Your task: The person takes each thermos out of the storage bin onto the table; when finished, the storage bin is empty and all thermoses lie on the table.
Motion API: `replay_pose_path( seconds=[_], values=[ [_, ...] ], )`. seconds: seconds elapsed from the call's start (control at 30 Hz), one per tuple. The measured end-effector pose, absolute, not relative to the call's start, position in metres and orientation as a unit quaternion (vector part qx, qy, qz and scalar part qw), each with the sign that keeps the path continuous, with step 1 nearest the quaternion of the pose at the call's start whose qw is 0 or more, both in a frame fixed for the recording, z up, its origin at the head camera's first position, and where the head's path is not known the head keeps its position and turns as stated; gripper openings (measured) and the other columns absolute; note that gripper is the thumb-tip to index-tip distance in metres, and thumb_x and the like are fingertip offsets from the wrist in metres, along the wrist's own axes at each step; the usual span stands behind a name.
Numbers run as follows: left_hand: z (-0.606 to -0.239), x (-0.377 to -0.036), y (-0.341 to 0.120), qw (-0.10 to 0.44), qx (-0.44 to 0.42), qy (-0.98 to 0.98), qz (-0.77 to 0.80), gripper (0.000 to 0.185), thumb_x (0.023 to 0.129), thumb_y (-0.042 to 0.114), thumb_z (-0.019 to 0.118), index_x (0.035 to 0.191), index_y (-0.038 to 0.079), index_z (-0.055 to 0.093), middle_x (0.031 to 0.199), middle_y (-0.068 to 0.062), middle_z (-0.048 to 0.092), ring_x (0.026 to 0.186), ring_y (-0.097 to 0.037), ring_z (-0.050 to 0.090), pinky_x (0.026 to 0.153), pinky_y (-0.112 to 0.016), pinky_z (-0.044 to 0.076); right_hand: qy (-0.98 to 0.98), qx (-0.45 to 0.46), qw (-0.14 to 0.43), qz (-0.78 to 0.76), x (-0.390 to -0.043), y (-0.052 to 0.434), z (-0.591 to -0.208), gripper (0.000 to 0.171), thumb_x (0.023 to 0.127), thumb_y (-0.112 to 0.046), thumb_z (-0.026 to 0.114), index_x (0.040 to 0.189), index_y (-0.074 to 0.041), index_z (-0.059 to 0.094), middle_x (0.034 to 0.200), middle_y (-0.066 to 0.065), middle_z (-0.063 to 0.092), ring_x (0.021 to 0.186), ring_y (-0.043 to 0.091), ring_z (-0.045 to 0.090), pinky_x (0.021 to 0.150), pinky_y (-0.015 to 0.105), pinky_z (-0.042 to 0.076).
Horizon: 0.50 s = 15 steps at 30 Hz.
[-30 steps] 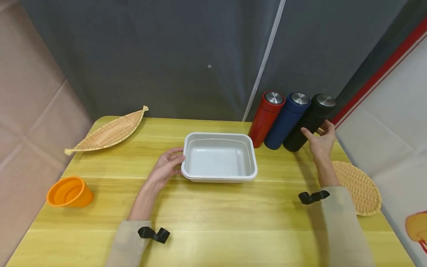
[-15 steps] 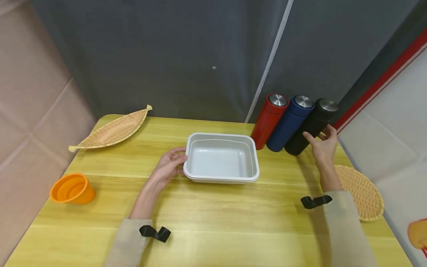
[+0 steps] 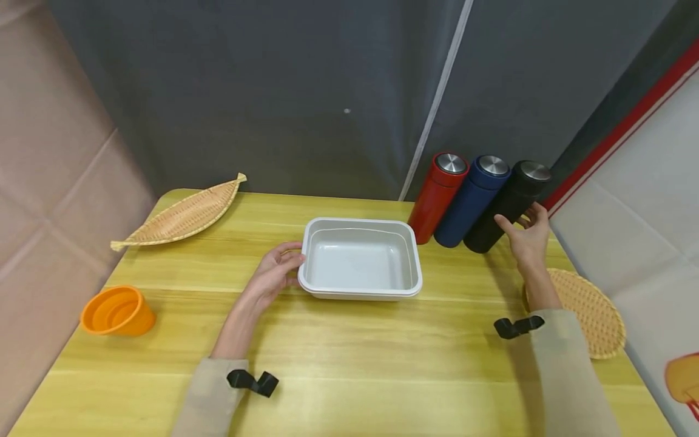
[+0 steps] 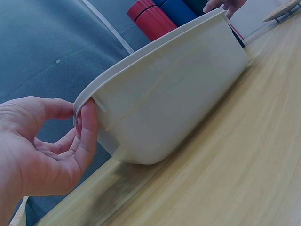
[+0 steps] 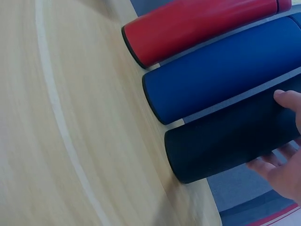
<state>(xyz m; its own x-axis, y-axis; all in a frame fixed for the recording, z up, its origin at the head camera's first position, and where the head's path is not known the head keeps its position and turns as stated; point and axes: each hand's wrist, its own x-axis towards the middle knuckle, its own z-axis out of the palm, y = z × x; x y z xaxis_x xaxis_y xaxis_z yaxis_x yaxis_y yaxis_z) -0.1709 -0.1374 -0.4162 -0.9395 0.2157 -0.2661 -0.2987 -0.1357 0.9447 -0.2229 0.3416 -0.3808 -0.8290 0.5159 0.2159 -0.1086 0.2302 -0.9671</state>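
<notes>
Compared with the picture half a second earlier, almost nothing has changed: our hands stay where they were, and only the camera has shifted a little, so the scene sits slightly more to the left.

Our left hand (image 3: 271,274) holds the left short edge of the white rectangular tray (image 3: 415,267), which stands in the middle of the wooden worktop (image 3: 349,358). The left wrist view shows what the head view hides: the thumb lies on top of the rim and the fingers (image 4: 87,136) curl under it, so the rim is pinched between them. The tray (image 4: 174,103) looks smooth and plain, with rounded corners and a thin lip.

Our right hand (image 3: 525,233) reaches the black flask (image 3: 505,207), the rightmost of three flasks standing at the back right, beside the blue flask (image 3: 471,200) and the red flask (image 3: 437,197). In the right wrist view the thumb and the fingers (image 5: 265,165) are spread around the black flask (image 5: 225,141) and touch its matte body; we cannot tell if the grip is firm. The three flasks stand close, side by side.

An orange cup (image 3: 116,312), a long woven tray (image 3: 180,215) and a round woven mat (image 3: 592,311) also lie on the worktop.
</notes>
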Motion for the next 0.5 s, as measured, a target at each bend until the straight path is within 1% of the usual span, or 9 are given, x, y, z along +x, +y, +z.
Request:
replay_pose_path(
  seconds=[0.1, 0.23, 0.33, 0.5],
  values=[
    [-0.4164, -0.1708, -0.1383, 0.171, -0.030, 0.633, 0.755, 0.048, 0.097, 0.007, 0.056, 0.140, 0.000, 0.036, 0.126, -0.026, 0.054, 0.096, -0.024, 0.062, 0.076, -0.036, 0.057, -0.752, -0.136, 0.243, 0.598, -0.2234, 0.3434, -0.3791, 0.067, 0.079, 0.001, 0.075, 0.137, -0.010, 0.042, 0.113, -0.010, 0.049, 0.103, 0.005, 0.048, 0.095, 0.020, 0.041],
    [-0.4162, -0.1703, -0.1390, 0.172, -0.029, 0.627, 0.759, 0.048, 0.097, 0.006, 0.055, 0.140, -0.001, 0.035, 0.124, -0.025, 0.055, 0.093, -0.022, 0.063, 0.075, -0.036, 0.057, -0.785, -0.134, 0.214, 0.565, -0.2225, 0.3455, -0.3772, 0.069, 0.083, -0.006, 0.074, 0.141, -0.011, 0.036, 0.116, -0.011, 0.048, 0.107, 0.006, 0.049, 0.099, 0.024, 0.042],
    [-0.4159, -0.1699, -0.1389, 0.172, -0.030, 0.626, 0.760, 0.047, 0.097, 0.005, 0.055, 0.140, -0.002, 0.035, 0.122, -0.023, 0.057, 0.091, -0.020, 0.063, 0.074, -0.036, 0.058, -0.797, -0.129, 0.201, 0.555, -0.2219, 0.3467, -0.3779, 0.070, 0.085, -0.010, 0.072, 0.143, -0.011, 0.033, 0.120, -0.010, 0.047, 0.110, 0.008, 0.048, 0.098, 0.023, 0.042],
    [-0.4163, -0.1704, -0.1382, 0.173, -0.023, 0.627, 0.760, 0.049, 0.097, 0.005, 0.055, 0.141, -0.003, 0.034, 0.127, -0.029, 0.053, 0.092, -0.020, 0.063, 0.075, -0.037, 0.058, -0.792, -0.119, 0.199, 0.564, -0.2221, 0.3491, -0.3795, 0.069, 0.086, -0.009, 0.070, 0.143, -0.011, 0.032, 0.125, -0.006, 0.047, 0.114, 0.012, 0.048, 0.101, 0.025, 0.040]
  ],
)
